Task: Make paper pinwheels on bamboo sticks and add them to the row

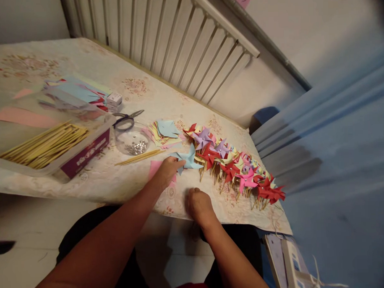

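My left hand pinches a light blue paper pinwheel by one side, above the table. Under that hand lies a pink paper square. Close to the table's front edge, my right hand has its fingers curled in; whatever they may hold is hidden. Beyond the blue pinwheel, many finished pinwheels on sticks lie in a row, red, pink, purple and yellow. Left of my left hand are a few loose wooden sticks and a stack of cut paper squares.
A clear round dish holds small metal pins, with black scissors against its rim. At the left stands a plastic box of wooden sticks. Paper sheets and a small white box sit behind it. A radiator runs along the wall.
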The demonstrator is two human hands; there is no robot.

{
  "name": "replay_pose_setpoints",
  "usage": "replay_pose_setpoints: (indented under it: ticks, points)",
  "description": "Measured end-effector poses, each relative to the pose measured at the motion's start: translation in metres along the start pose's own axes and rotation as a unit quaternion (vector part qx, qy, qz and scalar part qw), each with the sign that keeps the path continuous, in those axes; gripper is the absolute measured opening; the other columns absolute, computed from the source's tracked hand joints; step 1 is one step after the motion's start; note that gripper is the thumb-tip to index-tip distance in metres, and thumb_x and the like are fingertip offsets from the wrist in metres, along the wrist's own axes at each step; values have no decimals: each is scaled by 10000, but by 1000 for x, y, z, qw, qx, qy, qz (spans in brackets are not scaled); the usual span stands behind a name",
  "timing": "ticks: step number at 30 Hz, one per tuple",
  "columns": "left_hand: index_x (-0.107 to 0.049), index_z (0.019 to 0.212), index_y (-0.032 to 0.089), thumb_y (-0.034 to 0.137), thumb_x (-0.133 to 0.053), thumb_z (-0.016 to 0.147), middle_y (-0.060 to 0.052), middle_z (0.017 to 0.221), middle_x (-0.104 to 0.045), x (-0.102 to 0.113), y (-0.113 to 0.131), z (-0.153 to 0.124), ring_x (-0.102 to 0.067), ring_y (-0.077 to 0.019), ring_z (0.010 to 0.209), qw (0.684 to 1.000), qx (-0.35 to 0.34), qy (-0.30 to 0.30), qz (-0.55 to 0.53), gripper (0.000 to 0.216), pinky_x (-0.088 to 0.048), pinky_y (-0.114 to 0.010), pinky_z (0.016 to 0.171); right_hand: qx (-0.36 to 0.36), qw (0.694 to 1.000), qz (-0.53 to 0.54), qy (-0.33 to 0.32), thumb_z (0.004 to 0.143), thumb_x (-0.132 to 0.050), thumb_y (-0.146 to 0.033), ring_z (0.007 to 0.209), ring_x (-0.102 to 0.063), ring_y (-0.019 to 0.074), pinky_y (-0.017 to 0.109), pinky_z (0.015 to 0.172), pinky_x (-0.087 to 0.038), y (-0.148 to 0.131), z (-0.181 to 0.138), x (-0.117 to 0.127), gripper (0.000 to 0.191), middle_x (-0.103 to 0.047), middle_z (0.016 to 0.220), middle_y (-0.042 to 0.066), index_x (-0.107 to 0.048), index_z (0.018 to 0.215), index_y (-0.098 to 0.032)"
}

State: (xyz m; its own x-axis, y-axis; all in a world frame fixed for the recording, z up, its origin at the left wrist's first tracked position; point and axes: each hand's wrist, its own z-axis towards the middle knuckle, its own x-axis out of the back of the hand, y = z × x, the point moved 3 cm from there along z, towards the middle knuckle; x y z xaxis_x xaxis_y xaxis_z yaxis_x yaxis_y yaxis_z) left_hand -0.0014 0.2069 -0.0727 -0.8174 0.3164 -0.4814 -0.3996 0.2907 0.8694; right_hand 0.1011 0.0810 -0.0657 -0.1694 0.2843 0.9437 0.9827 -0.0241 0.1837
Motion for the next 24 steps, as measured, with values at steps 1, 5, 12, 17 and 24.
replay_pose_setpoints:
  ticks: [1, 5, 12, 17, 24]
  points:
    - [-638, 643, 153, 347, -707, 607, 23, 599, -598, 0, -1, 0, -499, -109, 557, 1000, -1, -1, 4, 209, -359, -228, 556, 3, 1000, 0, -7, 886, -435, -90, 809, -692, 227, 293, 667, -501, 0, 1, 0, 220, -686, 940, 165, -630, 989, -98]
    - [-639, 655, 154, 359, -725, 596, 23, 604, -602, 0, 0, -1, -513, -119, 572, 1000, -5, 8, 4, 230, -377, -236, 574, 10, 1000, -1, -14, 889, -423, -75, 830, -700, 235, 297, 678, -502, 0, 4, 2, 244, -697, 946, 178, -646, 987, -89]
    - [-677, 718, 150, 369, -741, 570, 3, 668, -645, 0, 2, -1, -570, -149, 646, 1000, -8, 3, -12, 272, -419, -247, 633, 36, 999, 13, -24, 887, -440, -65, 873, -700, 230, 283, 721, -488, 2, 7, 6, 250, -709, 975, 177, -662, 1000, -93]
    - [-641, 666, 153, 365, -735, 578, 5, 634, -620, 1, 2, -1, -574, -162, 654, 1000, -7, 3, -10, 248, -418, -253, 621, 39, 999, 12, -3, 899, -443, -87, 843, -692, 210, 271, 716, -483, 3, 5, 6, 228, -707, 952, 143, -651, 985, -114]
    - [-672, 730, 154, 364, -730, 571, 4, 685, -650, -1, 5, -3, -575, -158, 664, 1000, -8, 1, -15, 269, -423, -255, 649, 32, 999, -9, 5, 898, -433, -70, 828, -681, 208, 274, 694, -491, -2, -1, 3, 217, -678, 941, 142, -617, 1006, -109]
